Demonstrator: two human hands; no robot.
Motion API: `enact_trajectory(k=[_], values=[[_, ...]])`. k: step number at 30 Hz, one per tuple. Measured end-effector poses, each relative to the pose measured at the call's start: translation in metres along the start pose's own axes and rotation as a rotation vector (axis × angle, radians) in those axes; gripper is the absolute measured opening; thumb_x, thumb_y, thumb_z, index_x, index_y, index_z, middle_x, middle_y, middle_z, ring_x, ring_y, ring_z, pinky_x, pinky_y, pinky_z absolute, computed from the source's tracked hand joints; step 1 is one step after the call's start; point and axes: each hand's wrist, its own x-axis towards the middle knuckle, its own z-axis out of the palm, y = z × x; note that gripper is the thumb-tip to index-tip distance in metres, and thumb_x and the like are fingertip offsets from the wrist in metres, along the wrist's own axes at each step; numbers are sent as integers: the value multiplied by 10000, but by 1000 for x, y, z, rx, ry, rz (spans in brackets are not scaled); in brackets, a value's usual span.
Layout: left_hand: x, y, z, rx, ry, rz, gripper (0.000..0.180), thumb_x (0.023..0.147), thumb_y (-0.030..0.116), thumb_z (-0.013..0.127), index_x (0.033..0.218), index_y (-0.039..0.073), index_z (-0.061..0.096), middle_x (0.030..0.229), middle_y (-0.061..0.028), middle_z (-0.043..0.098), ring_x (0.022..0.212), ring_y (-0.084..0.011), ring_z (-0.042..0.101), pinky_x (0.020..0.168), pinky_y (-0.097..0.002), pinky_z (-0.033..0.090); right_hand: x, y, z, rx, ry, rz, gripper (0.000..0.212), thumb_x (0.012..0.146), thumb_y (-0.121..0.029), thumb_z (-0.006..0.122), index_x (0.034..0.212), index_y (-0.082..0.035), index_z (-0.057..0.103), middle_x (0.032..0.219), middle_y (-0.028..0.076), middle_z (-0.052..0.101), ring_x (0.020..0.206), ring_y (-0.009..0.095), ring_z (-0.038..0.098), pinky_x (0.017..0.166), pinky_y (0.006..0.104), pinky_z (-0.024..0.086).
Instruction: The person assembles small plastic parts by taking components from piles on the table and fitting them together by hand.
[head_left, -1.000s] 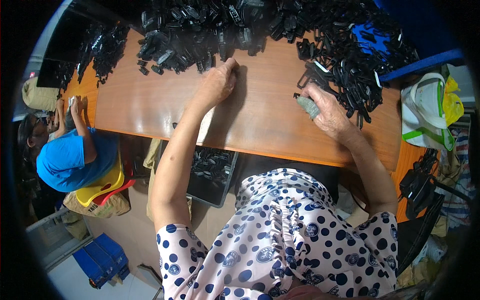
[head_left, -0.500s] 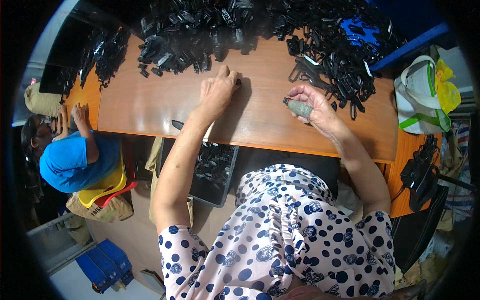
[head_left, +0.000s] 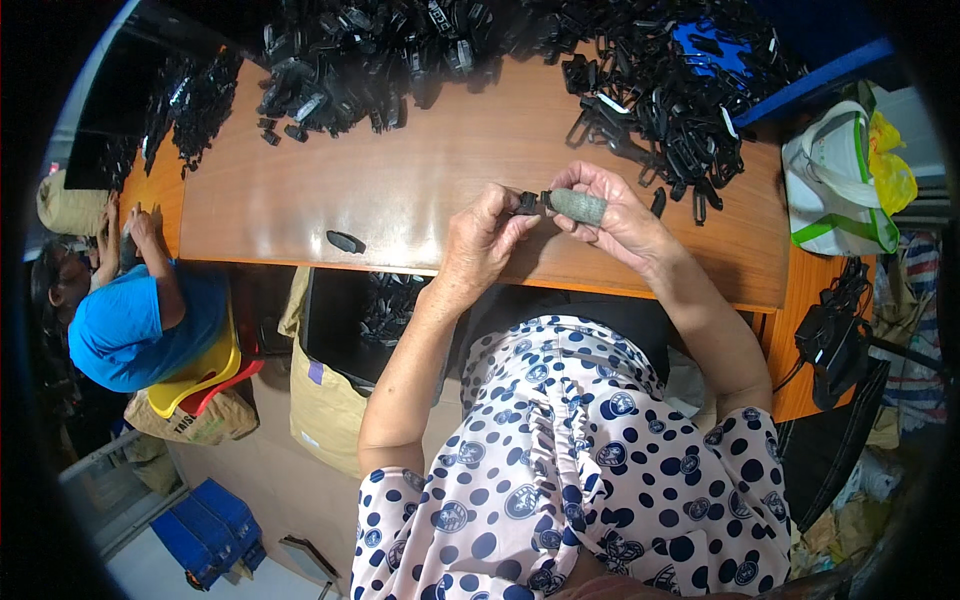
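My left hand (head_left: 487, 235) pinches a small black plastic piece (head_left: 527, 204), shaped like part of a buckle, over the wooden table (head_left: 420, 170). Facing it, close by, is another small black plastic piece (head_left: 546, 201) held at the fingertips of my right hand (head_left: 625, 220). A grey fabric-like wrapping (head_left: 578, 207) seems to cover my right thumb. Whether the two pieces touch is hard to tell. To the left of my left hand, a dark oval piece (head_left: 345, 242) lies by the table's near edge.
Heaps of black plastic pieces (head_left: 400, 60) line the far side, with a tangled pile (head_left: 670, 120) at right. A white-green bag (head_left: 835, 190) stands right. Below the table sits a dark bin (head_left: 330, 320) holding black pieces. A person in blue (head_left: 125, 325) works at left.
My left hand has come from the middle of the table nearer and rightward, bringing a black piece to my right hand. My right hand has shifted slightly. The oval piece is no longer behind my forearm.
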Motion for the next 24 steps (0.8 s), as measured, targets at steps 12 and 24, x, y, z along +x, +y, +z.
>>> enact_trajectory(k=[12,24], values=[[-13,24,2,93,44,109,220,785,65,709,894,11,527,814,-123,620,660,-222,613,580,-318,488,-10,-5,6,20,-105,63,201,866,-43,612,1031,-42,497,794,19,569,620,53,495,461,146,320],[-30,35,-3,153,-110,110,195,837,81,655,1004,-13,615,825,-122,625,698,-205,626,621,-301,492,-25,-7,6,-179,-36,259,213,832,20,604,1001,-34,486,789,56,567,582,70,481,424,163,328]])
